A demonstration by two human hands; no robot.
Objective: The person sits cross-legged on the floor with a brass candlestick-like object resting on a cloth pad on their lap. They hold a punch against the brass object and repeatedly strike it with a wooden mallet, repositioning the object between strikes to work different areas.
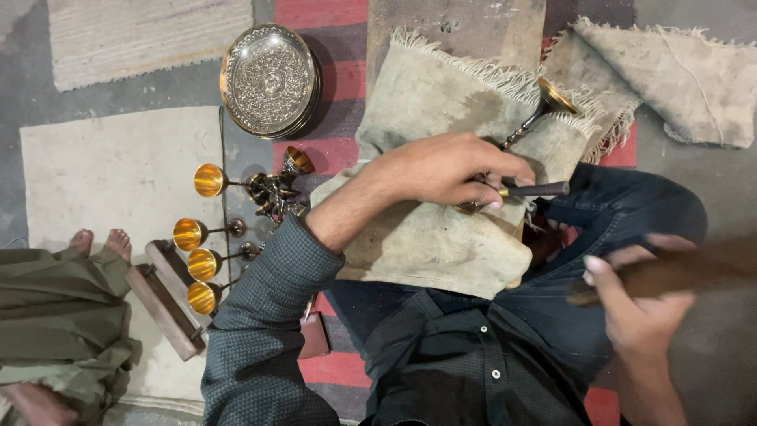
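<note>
On the lap cloth (pixel 430 237), left hand (pixel 445 167) fingers clamped a dark-handled tool (pixel 536 189) against the brass goblet (pixel 544 106), steadying it; right hand (pixel 643 304) fingers gripped a wooden mallet (pixel 686 270).

Counting up now: four gold-lined goblets lie at left, one (pixel 209 180), two (pixel 188 234), three (pixel 203 264), four (pixel 201 297). A fifth goblet (pixel 544 106) lies on the cloth at upper centre, and a sixth (pixel 296 161) sits by the dark tangle near the tray. One embossed round tray (pixel 270 79) at top. Two frayed cloths, one (pixel 426 237) at centre, another (pixel 670 75) upper right. Two wooden blocks (pixel 162 300) lower left. Two bare feet (pixel 101 243) at far left.
</note>
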